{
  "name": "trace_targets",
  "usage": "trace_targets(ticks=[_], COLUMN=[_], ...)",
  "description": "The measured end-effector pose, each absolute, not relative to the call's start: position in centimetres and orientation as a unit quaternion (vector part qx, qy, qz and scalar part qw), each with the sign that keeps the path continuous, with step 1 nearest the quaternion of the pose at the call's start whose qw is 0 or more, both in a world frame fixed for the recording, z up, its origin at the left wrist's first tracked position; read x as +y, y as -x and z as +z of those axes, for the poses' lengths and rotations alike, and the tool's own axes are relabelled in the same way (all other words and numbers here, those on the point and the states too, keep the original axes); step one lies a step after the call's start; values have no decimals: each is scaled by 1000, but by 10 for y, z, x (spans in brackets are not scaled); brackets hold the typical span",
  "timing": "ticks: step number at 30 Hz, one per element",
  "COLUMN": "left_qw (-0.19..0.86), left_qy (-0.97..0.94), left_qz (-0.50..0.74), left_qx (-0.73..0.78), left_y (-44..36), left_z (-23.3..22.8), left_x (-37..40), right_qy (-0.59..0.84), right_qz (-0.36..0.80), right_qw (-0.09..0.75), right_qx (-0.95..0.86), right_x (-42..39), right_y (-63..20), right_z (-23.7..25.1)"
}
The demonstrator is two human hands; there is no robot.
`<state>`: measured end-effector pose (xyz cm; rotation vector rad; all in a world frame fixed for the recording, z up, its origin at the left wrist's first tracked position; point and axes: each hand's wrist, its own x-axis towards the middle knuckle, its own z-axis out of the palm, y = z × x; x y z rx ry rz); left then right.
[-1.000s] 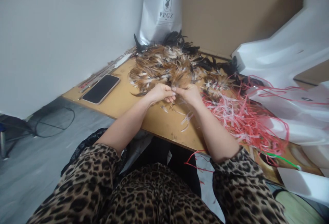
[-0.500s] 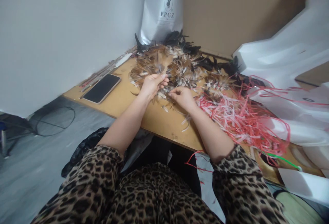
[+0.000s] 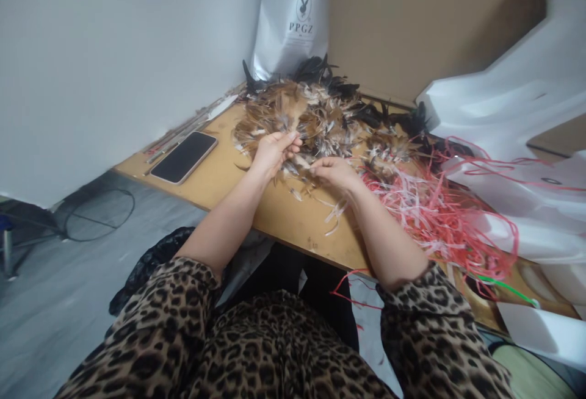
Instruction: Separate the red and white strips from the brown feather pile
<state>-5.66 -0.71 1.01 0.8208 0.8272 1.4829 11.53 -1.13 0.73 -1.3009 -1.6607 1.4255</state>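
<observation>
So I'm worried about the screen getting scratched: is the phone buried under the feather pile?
No, the phone lies bare on the wooden table, off to the left of the feather pile and apart from it.

Bare tabletop [image 3: 229,173] between phone [image 3: 184,157] and feathers [image 3: 311,115]

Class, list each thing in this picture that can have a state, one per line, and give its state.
Left hand: fingers closed on a bunch of feathers, lifted above the pile.
Right hand: fingertips pinched on a feather at the pile's near edge.
Feather pile: loose, spread on the table.
Phone: flat, screen dark.
Red and white strips: tangled, unbundled.
Silver bag: upright against the wall.
</observation>
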Motion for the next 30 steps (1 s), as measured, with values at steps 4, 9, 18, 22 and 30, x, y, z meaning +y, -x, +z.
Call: trace_targets(ticks=[4,9,18,22,30], left_qw=[603,633,688,689,696], left_qy=[-349,-341,-363,-341,-307], left_qz=[615,593,550,570,581], left_qx=[370,362,305,289,290], left_y=[55,55,50,52,53], left_z=[11,10,8,9,7], left_x=[-9,-8,-12,-10,-7], right_qy=[420,439,487,467,467], right_qz=[636,572,216,160,-54], right_qw=[372,483,462,418,293], right_qx=[-530,-497,-709,-762,-832], right_x=[-9,-6,-13,-22,-36], right_y=[-122,-118,-111,-106,-104], right_z=[10,7,0,4,15])
